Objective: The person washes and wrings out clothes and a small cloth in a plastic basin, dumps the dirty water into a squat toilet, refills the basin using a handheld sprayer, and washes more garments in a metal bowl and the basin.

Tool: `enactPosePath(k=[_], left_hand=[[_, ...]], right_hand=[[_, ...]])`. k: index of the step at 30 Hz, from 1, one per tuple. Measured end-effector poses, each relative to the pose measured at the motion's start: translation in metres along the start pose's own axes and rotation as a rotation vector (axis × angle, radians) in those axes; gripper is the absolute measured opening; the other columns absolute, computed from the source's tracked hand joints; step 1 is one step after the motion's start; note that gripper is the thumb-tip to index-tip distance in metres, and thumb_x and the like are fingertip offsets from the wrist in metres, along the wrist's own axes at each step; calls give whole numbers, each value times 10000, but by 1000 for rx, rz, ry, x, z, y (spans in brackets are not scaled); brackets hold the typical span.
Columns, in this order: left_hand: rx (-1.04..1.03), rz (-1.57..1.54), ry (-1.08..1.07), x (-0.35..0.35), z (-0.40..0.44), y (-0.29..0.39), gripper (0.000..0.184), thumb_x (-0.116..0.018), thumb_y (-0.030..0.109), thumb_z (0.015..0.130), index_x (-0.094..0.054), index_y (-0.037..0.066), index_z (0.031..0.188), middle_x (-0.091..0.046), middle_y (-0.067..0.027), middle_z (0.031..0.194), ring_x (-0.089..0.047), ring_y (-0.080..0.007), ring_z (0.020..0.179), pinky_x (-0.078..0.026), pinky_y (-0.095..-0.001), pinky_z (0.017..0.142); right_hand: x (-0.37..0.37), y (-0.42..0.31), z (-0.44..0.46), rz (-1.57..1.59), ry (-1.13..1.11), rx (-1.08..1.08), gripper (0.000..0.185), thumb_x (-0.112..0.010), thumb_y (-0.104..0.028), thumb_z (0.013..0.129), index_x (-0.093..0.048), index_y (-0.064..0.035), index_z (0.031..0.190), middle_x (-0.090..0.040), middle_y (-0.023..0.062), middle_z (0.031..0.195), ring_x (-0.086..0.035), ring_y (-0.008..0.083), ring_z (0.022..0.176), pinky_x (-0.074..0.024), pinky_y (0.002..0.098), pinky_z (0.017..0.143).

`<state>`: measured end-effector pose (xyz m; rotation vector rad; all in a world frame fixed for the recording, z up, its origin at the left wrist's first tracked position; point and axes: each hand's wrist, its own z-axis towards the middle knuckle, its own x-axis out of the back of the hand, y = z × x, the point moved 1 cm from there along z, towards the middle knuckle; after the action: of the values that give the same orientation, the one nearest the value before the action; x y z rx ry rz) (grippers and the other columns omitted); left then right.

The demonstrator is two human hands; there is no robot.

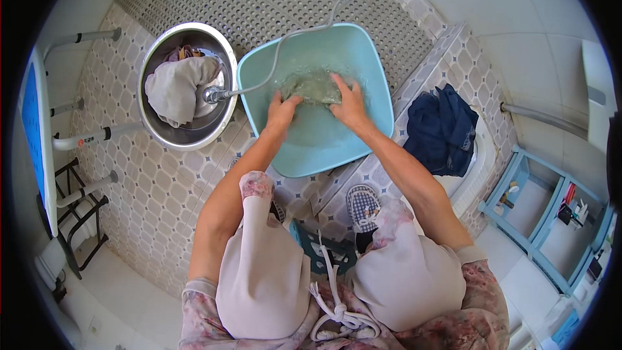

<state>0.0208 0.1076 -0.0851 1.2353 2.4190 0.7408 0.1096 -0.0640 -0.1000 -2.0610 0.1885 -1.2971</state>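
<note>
Tiled floor: could turn slick should water slop over a rim, brisk hand motion being the likely cause. Blue-green basin: holds water; leaning on its near rim might tilt it. Steel bowl: contains a grey cloth and a shower head; a snag on the hose, draped across the basin's left side, might drag the head out. Navy garment: lies right of the basin; a passing arm could dislodge it. Submerged cloth: in the basin's water, between the left hand and right hand; a loose hold could let it drift. Fingers: parted and bent at the cloth's edges; ripples obscure whether they actually grip it, so this cannot be told. Lettering: no brand or label is readable on basin or bowl; articles on the blue shelf appear too small to read.
</note>
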Motion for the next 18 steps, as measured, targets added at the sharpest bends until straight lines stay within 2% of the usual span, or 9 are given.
enactPosePath(k=[2, 5, 6, 7, 9, 12, 14, 16, 18], left_hand=[[95, -259, -91, -5, 7, -3, 605, -605, 331, 916, -393, 82, 1425, -472, -122, 1365, -511, -293, 1204, -431, -473, 996], [169, -472, -245, -9, 20, -15, 560, -536, 385, 967, -394, 91, 1422, -486, -94, 1357, -515, -259, 1202, -424, -438, 1009], [171, -520, -299, -11, 25, -17, 547, -513, 402, 980, -397, 99, 1421, -494, -87, 1352, -517, -252, 1200, -421, -425, 1014], [110, -443, -307, -12, 29, -21, 540, -492, 420, 985, -407, 101, 1413, -502, -81, 1342, -517, -245, 1201, -422, -410, 1015], [-11, -282, -317, -12, 31, -28, 533, -451, 456, 996, -428, 105, 1398, -517, -70, 1324, -516, -229, 1202, -424, -381, 1016], [-3, -187, -317, -13, -23, 6, 558, -443, 482, 990, -432, 100, 1397, -600, -80, 1196, -576, -225, 1102, -462, -346, 964], [147, -295, -330, -12, -12, -5, 523, -454, 458, 985, -476, 88, 1353, -637, -93, 1117, -613, -229, 1006, -500, -358, 898], [206, -408, -380, -10, 0, -15, 479, -460, 434, 982, -524, 71, 1288, -663, -104, 1039, -641, -239, 918, -530, -376, 835], [219, -502, -425, -8, 3, -23, 431, -464, 408, 980, -568, 54, 1201, -674, -113, 977, -658, -252, 857, -549, -398, 783]], right_hand=[[-2, 3, 1, 312, -110, -53, 522, -675, -103, 730, -596, -202, 1236, -496, 182, 1247, -505, 371, 1132, -443, 401, 957], [-2, -21, -17, 384, -96, 230, 318, -617, -71, 719, -660, -157, 1022, -552, 167, 1067, -573, 348, 1012, -464, 394, 910], [8, -48, -28, 383, -105, 175, 239, -623, -92, 743, -650, -142, 975, -564, 152, 1006, -582, 338, 1005, -473, 397, 887], [19, -77, -41, 382, -113, 123, 162, -629, -112, 767, -640, -127, 928, -575, 138, 944, -591, 327, 998, -482, 400, 864], [24, -109, -54, 238, -94, 183, 135, -642, -179, 801, -635, -115, 919, -576, 140, 911, -610, 351, 905, -505, 427, 790], [29, -132, -57, 99, -113, 263, 177, -649, -250, 838, -623, -98, 926, -589, 149, 878, -625, 383, 791, -523, 459, 703], [23, -135, -56, 32, -82, 302, 195, -634, -268, 857, -620, -89, 933, -604, 157, 880, -631, 394, 739, -530, 470, 665], [10, -127, -47, -33, 14, 337, 195, -602, -263, 876, -625, -80, 937, -624, 165, 901, -637, 397, 704, -536, 476, 641], [6, -118, -40, -36, -10, 265, 200, -552, -253, 902, -635, -72, 923, -640, 179, 893, -644, 396, 746, -536, 484, 663]])
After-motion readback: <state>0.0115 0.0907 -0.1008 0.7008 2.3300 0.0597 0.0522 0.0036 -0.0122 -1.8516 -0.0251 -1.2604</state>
